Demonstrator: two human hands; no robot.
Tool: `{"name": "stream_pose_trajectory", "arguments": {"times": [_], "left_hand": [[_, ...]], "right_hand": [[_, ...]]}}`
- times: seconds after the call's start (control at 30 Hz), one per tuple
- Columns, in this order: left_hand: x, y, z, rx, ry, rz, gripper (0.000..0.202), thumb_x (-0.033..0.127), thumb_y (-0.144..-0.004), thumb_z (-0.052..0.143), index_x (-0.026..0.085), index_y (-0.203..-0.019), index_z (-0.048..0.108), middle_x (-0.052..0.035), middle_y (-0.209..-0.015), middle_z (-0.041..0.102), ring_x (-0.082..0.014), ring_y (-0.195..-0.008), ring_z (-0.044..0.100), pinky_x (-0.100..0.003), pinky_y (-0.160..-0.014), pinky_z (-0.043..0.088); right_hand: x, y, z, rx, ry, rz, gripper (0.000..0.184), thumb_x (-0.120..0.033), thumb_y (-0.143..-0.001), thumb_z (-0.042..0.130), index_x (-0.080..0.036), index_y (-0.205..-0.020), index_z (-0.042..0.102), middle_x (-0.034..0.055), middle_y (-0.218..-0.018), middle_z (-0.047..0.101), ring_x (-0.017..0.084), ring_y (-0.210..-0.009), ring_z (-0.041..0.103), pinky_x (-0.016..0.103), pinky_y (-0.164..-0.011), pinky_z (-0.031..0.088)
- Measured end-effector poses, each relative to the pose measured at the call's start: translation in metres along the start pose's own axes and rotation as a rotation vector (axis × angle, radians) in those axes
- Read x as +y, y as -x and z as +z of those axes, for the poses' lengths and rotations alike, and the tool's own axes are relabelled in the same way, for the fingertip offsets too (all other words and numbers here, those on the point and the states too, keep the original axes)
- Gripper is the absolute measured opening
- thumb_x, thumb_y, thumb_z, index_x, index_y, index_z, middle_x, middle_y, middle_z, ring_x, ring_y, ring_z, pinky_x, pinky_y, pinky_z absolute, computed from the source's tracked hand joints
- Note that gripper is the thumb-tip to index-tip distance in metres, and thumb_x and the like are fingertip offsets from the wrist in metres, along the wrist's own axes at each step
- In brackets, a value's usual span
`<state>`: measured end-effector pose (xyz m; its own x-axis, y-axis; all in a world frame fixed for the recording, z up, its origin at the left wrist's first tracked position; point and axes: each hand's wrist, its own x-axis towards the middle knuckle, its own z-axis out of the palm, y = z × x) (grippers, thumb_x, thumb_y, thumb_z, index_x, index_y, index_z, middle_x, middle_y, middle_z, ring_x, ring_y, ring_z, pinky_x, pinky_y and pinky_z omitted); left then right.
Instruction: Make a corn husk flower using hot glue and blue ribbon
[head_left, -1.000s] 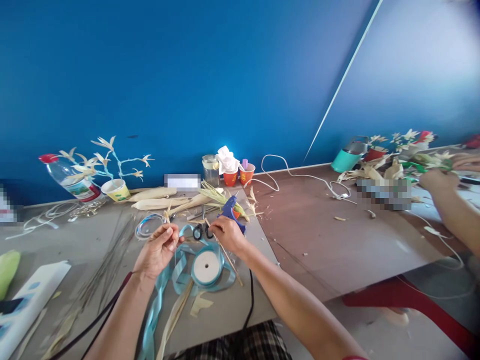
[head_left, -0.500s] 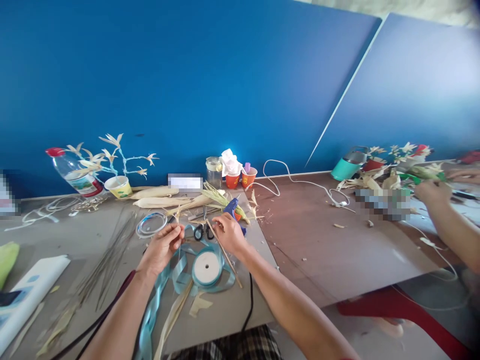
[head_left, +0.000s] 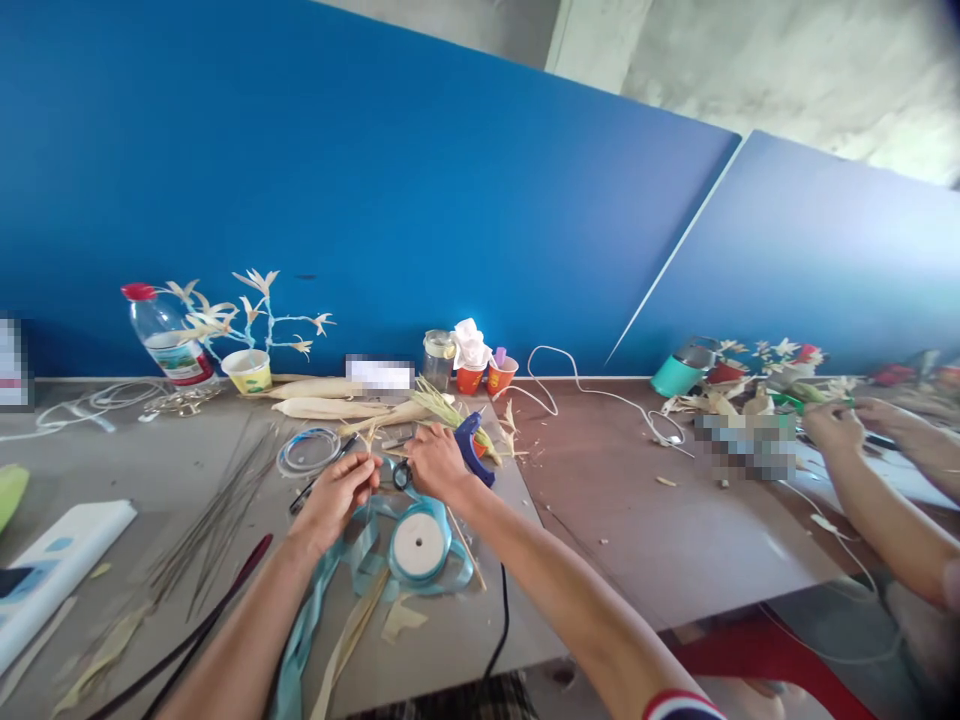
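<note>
Backing grey tabletop (head_left: 446, 650), blue partition (head_left: 375, 190)

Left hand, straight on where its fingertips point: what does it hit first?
Probably the black scissors handle, then the right hand; depth is unclear, so the left hand might pass above it.

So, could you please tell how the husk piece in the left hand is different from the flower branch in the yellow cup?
The husk piece is held in the left hand; the flower branch stands in the yellow cup. The husk piece shows one small splayed tip, while the flower branch is larger, with several flowers on blue stems. Both have pale, pointed ends.
</note>
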<state>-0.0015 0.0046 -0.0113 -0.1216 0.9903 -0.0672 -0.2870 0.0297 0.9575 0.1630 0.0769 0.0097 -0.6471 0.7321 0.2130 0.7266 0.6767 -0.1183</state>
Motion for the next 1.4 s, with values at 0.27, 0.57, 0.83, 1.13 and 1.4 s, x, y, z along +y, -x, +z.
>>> {"name": "stream_pose_trajectory", "arguments": {"times": [0.27,0.57,0.83,1.13,1.4], "left_hand": [[0.005,0.006,0.003,-0.058,-0.006,0.037,0.020,0.032,-0.074,0.066,0.014,-0.082,0.064,0.0011,-0.062,0.057,-0.0042,-0.044,0.040,-0.017,-0.043,0.026],[0.007,0.006,0.005,-0.067,0.049,0.044,0.021,0.031,-0.070,0.069,0.014,-0.082,0.065,0.0003,-0.062,0.059,-0.0054,-0.043,0.040,-0.019,-0.043,0.030],[0.010,0.009,0.008,-0.063,0.052,0.052,0.021,0.031,-0.071,0.070,0.014,-0.082,0.066,0.0007,-0.061,0.058,-0.0053,-0.044,0.039,-0.018,-0.044,0.030],[0.011,0.006,0.008,-0.052,0.154,0.065,0.024,0.032,-0.065,0.075,0.013,-0.077,0.067,0.0027,-0.055,0.051,-0.0069,-0.048,0.042,-0.021,-0.050,0.036],[0.009,0.011,0.013,-0.133,0.123,0.076,0.020,0.030,-0.066,0.075,0.014,-0.073,0.064,0.0028,-0.057,0.050,-0.0079,-0.051,0.043,-0.021,-0.052,0.036]], "right_hand": [[-0.003,-0.015,0.006,-0.021,0.124,-0.020,0.021,-0.016,-0.078,0.049,-0.013,-0.088,0.067,0.0138,-0.094,0.062,0.028,-0.099,0.047,0.039,-0.083,0.032],[-0.004,-0.022,0.004,-0.083,0.053,0.070,0.024,-0.025,-0.080,0.050,-0.014,-0.089,0.069,0.0145,-0.100,0.062,0.030,-0.105,0.046,0.041,-0.086,0.032],[-0.009,-0.034,0.010,-0.111,-0.031,0.212,0.017,-0.019,-0.072,0.056,-0.013,-0.080,0.070,0.0142,-0.097,0.064,0.030,-0.102,0.050,0.040,-0.081,0.037],[-0.014,-0.017,-0.015,0.185,-0.770,0.408,0.018,-0.025,-0.080,0.046,-0.017,-0.073,0.061,0.0032,-0.073,0.062,0.016,-0.072,0.055,0.029,-0.070,0.042],[-0.044,0.001,-0.003,0.302,-1.194,0.443,0.011,-0.026,-0.071,0.051,-0.017,-0.064,0.051,-0.0023,-0.058,0.049,0.010,-0.055,0.044,0.022,-0.054,0.036]]}}
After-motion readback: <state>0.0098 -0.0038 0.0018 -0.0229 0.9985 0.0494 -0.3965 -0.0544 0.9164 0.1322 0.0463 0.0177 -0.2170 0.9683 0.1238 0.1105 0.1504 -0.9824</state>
